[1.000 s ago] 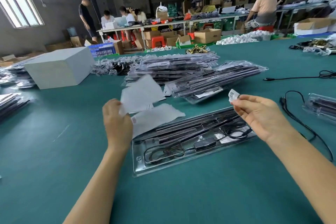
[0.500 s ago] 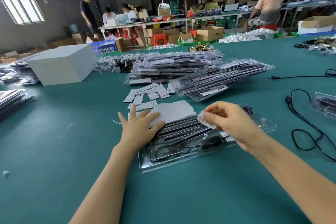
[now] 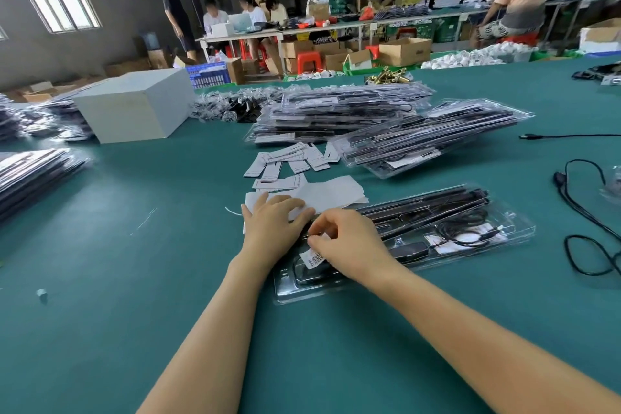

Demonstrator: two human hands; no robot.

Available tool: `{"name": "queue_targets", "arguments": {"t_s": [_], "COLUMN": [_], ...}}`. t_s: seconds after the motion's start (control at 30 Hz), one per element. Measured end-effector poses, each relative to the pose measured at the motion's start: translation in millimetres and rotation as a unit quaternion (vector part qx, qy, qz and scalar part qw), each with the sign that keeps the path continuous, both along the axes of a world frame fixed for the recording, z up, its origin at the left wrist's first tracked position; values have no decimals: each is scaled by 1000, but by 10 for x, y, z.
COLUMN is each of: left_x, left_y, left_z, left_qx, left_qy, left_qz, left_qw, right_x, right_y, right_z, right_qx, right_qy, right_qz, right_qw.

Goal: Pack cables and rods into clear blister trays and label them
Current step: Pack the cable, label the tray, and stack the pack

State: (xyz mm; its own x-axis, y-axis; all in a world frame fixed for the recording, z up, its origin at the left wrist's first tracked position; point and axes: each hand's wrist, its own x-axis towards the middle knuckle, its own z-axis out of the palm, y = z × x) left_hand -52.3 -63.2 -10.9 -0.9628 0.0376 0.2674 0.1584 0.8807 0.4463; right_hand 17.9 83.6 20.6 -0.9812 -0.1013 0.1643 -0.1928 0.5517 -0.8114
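A clear blister tray [image 3: 497, 239] with black rods and a coiled black cable lies on the green table in front of me. My right hand [image 3: 349, 245] pinches a small white barcode label [image 3: 312, 258] against the tray's near left end. My left hand [image 3: 274, 228] lies flat, fingers straight, on white backing sheets [image 3: 331, 193] at the tray's left edge. Loose white labels [image 3: 289, 161] are scattered just behind the sheets.
Two stacks of packed trays [image 3: 426, 138] stand behind the labels. A white box [image 3: 134, 107] sits at back left, more tray stacks [image 3: 30, 175] at far left. Loose black cables [image 3: 584, 212] lie to the right. People work at tables in the background.
My left hand put the backing sheets down and now presses on them. My right hand carried the label from mid-air down onto the tray's left end.
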Motion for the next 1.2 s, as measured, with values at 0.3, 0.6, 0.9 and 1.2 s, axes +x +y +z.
{"name": "queue_targets", "arguments": {"t_s": [0.3,0.6,0.9,1.2], "left_x": [3,-6,17,19], "left_y": [9,8,9,21], "left_z": [-17,-20,2,2], "left_qx": [5,8,7,10], "left_qy": [2,7,1,-1], "left_qz": [2,-3,0,1], "left_qw": [1000,1000,1000,1000], "right_x": [41,185,19,143], "right_y": [37,-48,155,-104], "right_z": [-108,-156,-174,-357], "right_qx": [14,289,336,322], "right_qy": [-1,180,106,102], "right_qz": [-38,-62,-119,-33], "right_qw": [999,938,928,941]}}
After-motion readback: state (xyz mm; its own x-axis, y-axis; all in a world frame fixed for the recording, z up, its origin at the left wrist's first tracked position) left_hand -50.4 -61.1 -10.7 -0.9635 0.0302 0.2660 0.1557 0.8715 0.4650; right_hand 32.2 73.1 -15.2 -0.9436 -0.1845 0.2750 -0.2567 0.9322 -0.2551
